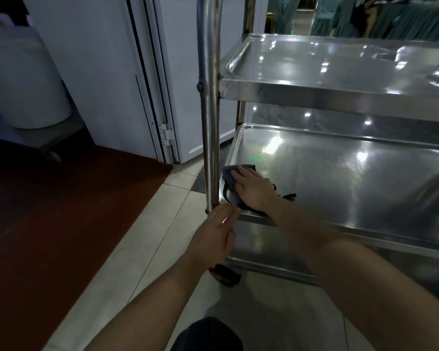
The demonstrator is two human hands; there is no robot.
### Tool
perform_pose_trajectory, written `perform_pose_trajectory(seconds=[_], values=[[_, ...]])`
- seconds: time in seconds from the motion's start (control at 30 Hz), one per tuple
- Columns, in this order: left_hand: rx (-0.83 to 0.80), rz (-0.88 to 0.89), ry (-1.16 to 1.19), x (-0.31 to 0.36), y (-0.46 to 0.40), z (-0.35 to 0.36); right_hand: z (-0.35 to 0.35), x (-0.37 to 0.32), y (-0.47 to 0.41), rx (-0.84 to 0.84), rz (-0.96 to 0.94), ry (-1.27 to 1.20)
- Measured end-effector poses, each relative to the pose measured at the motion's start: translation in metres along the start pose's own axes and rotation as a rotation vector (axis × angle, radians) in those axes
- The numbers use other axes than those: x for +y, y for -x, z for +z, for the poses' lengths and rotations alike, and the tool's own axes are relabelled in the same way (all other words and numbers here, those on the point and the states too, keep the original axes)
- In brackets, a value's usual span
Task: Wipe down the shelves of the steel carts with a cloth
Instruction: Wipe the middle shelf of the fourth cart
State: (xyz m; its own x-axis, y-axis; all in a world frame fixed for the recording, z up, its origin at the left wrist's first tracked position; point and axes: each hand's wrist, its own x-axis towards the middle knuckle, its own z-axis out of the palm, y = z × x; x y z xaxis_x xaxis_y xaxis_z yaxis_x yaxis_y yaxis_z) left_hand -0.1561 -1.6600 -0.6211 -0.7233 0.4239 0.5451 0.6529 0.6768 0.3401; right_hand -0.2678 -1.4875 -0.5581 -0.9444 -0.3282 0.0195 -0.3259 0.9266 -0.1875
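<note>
**Cloth pressed flat in the near-left corner of the middle shelf**

The right hand (254, 191) lies with straight fingers spread on a dark grey cloth (232, 178), pressing it onto the middle shelf (340, 178) of the steel cart (302, 92), just beside the upright post (209, 110). Its grip is flat and open, palm down rather than pinching. The left hand (217, 234) hovers by the shelf's near-left corner, fingers loosely extended and holding nothing; whether it touches the rim cannot be told.

The cloth looks soft, light and limp, bunched in folds, so it should follow the palm under pressure and is best held by spreading the fingers over its middle. The steel is smooth, glossy and likely slippery; the raised rim will catch the cloth at the edges.

The top shelf (340, 59) sits above, a lower shelf (264, 252) beneath. The cart stands on pale floor tiles (162, 224) beside a reddish-brown floor area (48, 211), with a white folding door (112, 72) at far left.
</note>
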Motion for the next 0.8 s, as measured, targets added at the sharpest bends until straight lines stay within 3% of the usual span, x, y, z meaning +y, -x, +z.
perform_pose_trajectory(seconds=[0.27,0.53,0.8], values=[[-0.094,0.241,-0.084,-0.018,0.018,-0.035,-0.002,-0.008,0.066,-0.081,-0.11,0.058],[-0.004,0.253,-0.068,0.002,0.017,-0.008,0.003,0.036,0.123,0.12,-0.139,0.095],[-0.024,0.195,0.022,0.094,-0.014,0.051,-0.005,0.117,0.184,0.189,-0.028,0.171]])
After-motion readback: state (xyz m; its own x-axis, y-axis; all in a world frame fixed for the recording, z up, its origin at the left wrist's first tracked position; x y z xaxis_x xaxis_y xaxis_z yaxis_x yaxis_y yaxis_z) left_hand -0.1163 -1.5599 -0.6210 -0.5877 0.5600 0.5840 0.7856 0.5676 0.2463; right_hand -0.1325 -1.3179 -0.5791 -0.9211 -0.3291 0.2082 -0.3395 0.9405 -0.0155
